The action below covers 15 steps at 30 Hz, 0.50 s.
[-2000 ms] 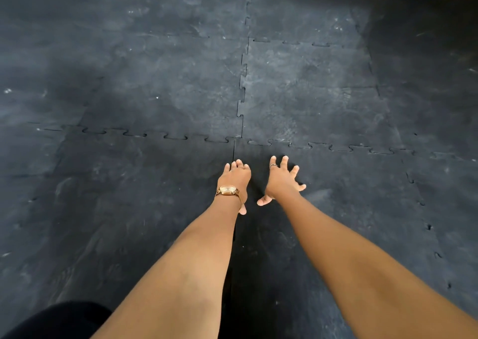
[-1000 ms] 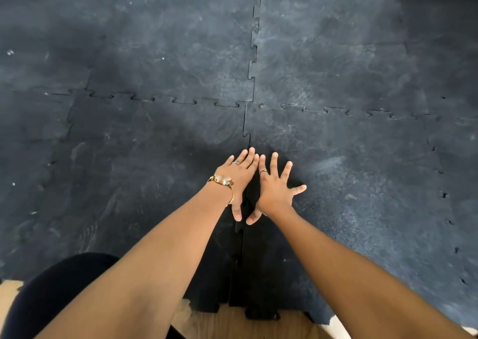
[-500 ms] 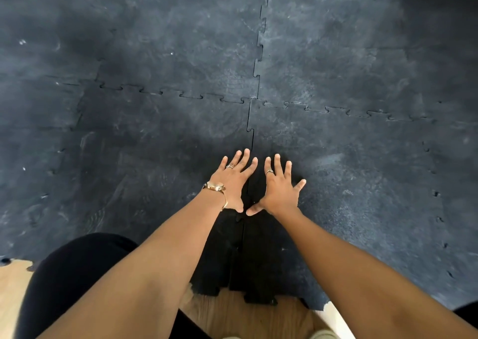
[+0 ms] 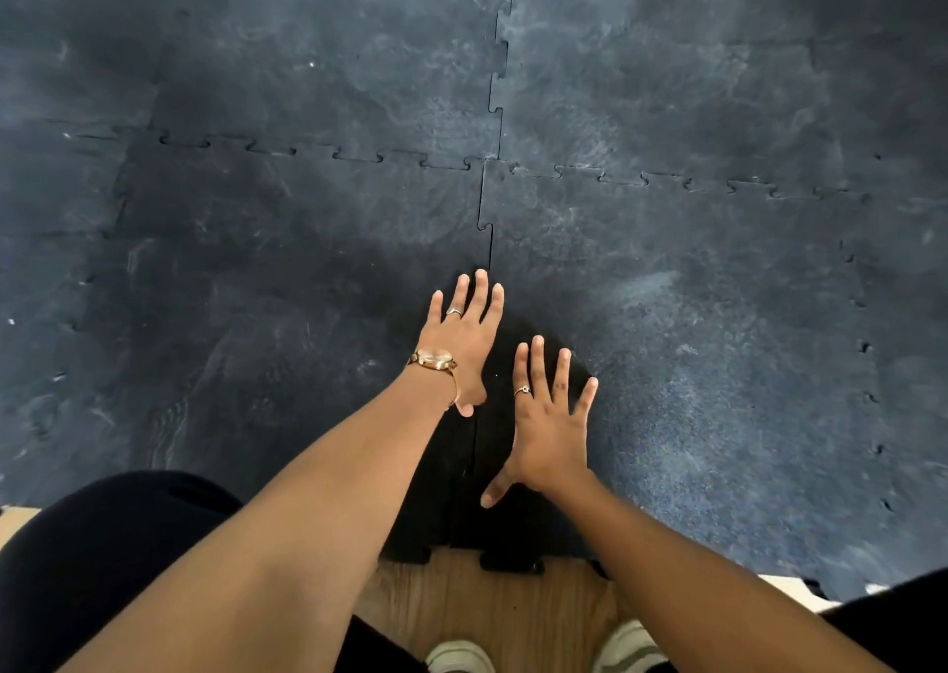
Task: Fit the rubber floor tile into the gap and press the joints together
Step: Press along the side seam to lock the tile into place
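Note:
Dark interlocking rubber floor tiles cover the floor. A vertical jigsaw joint [image 4: 484,221] runs down between the near left tile [image 4: 287,287] and the near right tile [image 4: 718,344]. My left hand [image 4: 464,339], with a gold watch and a ring, lies flat and spread just left of the joint. My right hand [image 4: 549,426], also ringed, lies flat with fingers apart just right of it and nearer to me. Both palms rest on the rubber and hold nothing. The joint between my hands [image 4: 474,446] shows as a thin dark line.
A horizontal toothed seam [image 4: 359,154] joins the near tiles to the far ones. Bare wood floor [image 4: 492,600] shows at the tiles' near edge, with my two light shoes [image 4: 459,657] and dark-clothed knees [image 4: 102,544] beside it. More tiles extend on all far sides.
My right hand has slid back toward me along the joint while the left stays further up. The view has tilted down, showing more wood floor and my shoes.

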Each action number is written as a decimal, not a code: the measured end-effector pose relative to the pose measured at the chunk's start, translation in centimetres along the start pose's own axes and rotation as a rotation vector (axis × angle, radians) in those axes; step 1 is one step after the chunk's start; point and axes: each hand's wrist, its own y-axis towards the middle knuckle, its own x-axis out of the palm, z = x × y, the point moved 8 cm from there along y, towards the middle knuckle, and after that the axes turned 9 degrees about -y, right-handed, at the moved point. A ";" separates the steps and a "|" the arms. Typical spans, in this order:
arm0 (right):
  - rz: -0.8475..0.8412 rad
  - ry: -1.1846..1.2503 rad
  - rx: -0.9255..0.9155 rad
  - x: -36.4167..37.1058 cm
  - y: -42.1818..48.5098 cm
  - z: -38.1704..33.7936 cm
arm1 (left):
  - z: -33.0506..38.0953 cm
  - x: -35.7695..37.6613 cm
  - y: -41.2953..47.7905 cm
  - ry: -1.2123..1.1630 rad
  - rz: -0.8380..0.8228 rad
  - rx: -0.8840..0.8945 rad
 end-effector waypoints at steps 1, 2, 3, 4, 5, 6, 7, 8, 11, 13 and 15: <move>-0.004 0.003 -0.001 0.1 -0.1 0.0 | -0.2 0.0 -0.1 0.000 -0.008 0.009; -0.002 0.006 -0.003 0.1 -0.2 0.0 | -0.3 0.0 -0.2 -0.005 -0.010 0.007; 0.005 0.012 -0.002 0.1 -0.3 0.0 | -0.4 -0.1 -0.2 -0.011 -0.009 0.001; 0.011 0.019 -0.001 -0.1 -0.3 0.1 | -0.2 -0.2 -0.3 -0.013 -0.010 -0.002; 0.014 0.024 -0.001 -0.3 -0.4 0.1 | -0.1 -0.2 -0.4 -0.010 -0.015 -0.001; 0.015 0.028 -0.001 -0.4 -0.5 0.0 | 0.1 -0.4 -0.6 -0.002 -0.026 0.008; 0.016 0.035 0.002 -0.4 -0.6 0.0 | 0.2 -0.4 -0.8 0.003 -0.046 0.024; 0.016 0.060 0.016 -0.2 -1.0 0.2 | 0.3 -0.2 -1.2 0.002 -0.075 0.042; 0.024 0.169 0.114 1.6 -2.5 1.7 | 1.0 1.5 -2.7 0.032 -0.160 0.099; 0.027 0.199 0.149 2.6 -3.2 2.2 | 2.1 3.0 -4.0 0.107 -0.160 0.123; 0.050 0.205 0.158 3.0 -3.2 2.4 | 2.6 3.7 -4.8 0.141 -0.117 0.129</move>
